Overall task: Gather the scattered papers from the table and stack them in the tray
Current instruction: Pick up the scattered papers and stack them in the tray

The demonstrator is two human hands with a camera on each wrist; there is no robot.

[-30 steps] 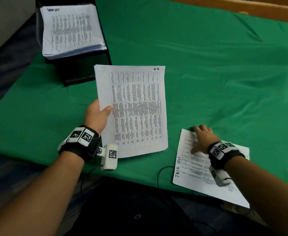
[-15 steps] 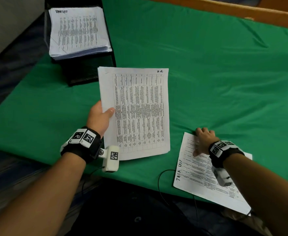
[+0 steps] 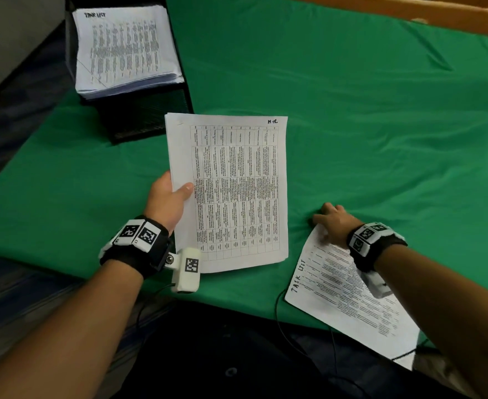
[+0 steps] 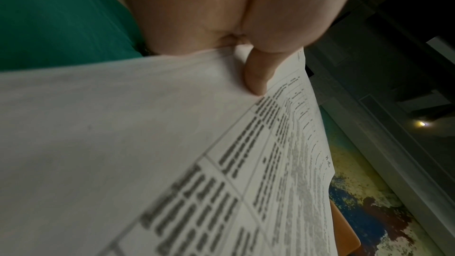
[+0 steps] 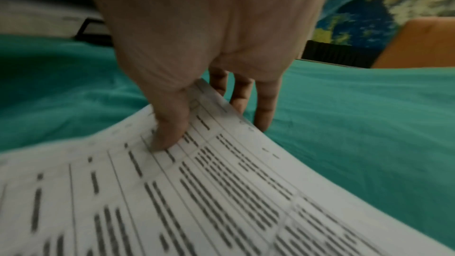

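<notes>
My left hand grips a thin stack of printed table sheets by its left edge, thumb on top, held above the green cloth. My right hand pinches the far corner of a "TASK LIST" sheet that hangs over the table's near edge; the thumb presses on top and the fingers reach under the lifted, curling corner. The black tray at the back left holds a pile of papers.
A green cloth covers the table, with a wooden rim along the far side. A black cable hangs off the near edge below the right sheet. Floor lies to the left of the tray.
My right hand slid up the sheet to its far corner and now lifts it with thumb on top. The left hand holds its stack much as before.
</notes>
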